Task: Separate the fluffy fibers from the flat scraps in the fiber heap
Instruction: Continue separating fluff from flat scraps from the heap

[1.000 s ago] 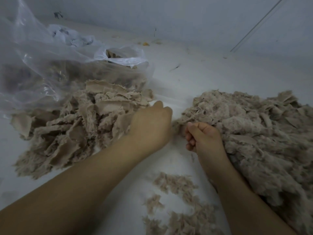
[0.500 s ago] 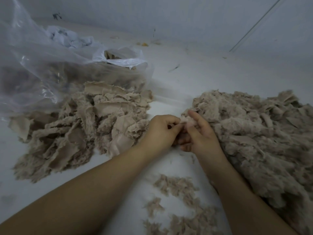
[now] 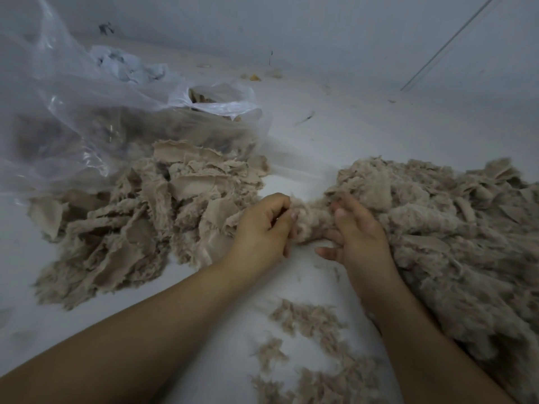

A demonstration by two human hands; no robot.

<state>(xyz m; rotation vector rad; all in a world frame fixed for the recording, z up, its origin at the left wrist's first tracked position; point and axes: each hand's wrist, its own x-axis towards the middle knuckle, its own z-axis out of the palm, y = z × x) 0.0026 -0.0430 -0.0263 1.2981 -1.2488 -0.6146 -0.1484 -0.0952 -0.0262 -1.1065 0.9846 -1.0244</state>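
Note:
A big mixed heap of beige fiber (image 3: 455,246) fills the right side of the white surface. To the left lies a pile of flat torn scraps (image 3: 140,220). Between them, both hands hold one fluffy beige clump (image 3: 310,225) at the heap's left edge. My left hand (image 3: 262,228) pinches its left end with curled fingers. My right hand (image 3: 354,231) grips its right end, fingers partly spread, resting against the heap. Loose fluffy tufts (image 3: 309,345) lie scattered near the front between my forearms.
A clear plastic bag (image 3: 87,112) with more beige material inside lies at the back left, behind the scrap pile. Crumpled white paper (image 3: 128,67) sits beyond it. A white wall (image 3: 320,30) rises at the back, with small debris along its base.
My left hand came from the scrap pile to meet the right hand at the heap's edge. Both hands now hold a fluffy clump and have moved slightly apart.

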